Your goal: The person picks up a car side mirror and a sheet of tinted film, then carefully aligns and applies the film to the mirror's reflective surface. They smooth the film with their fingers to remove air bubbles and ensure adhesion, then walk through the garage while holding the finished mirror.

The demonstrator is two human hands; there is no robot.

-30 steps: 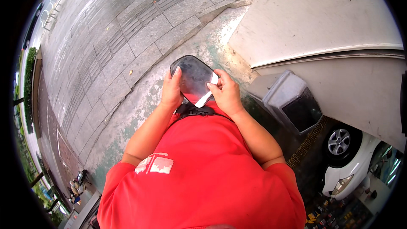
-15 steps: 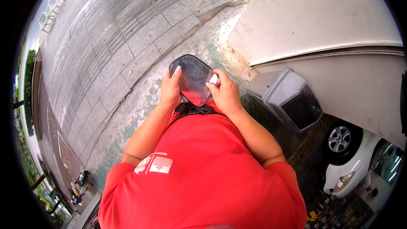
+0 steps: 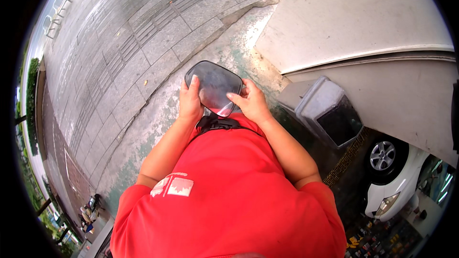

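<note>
In front of my waist I hold a dark-rimmed car mirror glass (image 3: 215,83), with its shiny face tilted up toward me. Its surface looks smudged or hazy, and some red from my shirt reflects near its lower corner. My left hand (image 3: 191,101) grips the left edge, thumb lying on the face. At the right side, my right hand (image 3: 253,101) is closed on the edge, its thumb pressed on the glass. The fingers behind the mirror glass are mostly hidden. A black waist strap (image 3: 220,124) sits just below it.
A grey bin (image 3: 330,112) stands to my right beside a pale wall panel (image 3: 363,14). Beyond it is a white car (image 3: 397,186) with a dark tyre. Grey paving slabs (image 3: 158,33) spread out ahead and left; a parked two-wheeler (image 3: 91,208) is far left.
The mirror glass has turned and shifted slightly left. My right thumb has moved onto its face from a pinch near the right edge, and a bright patch there now shows near the lower corner.
</note>
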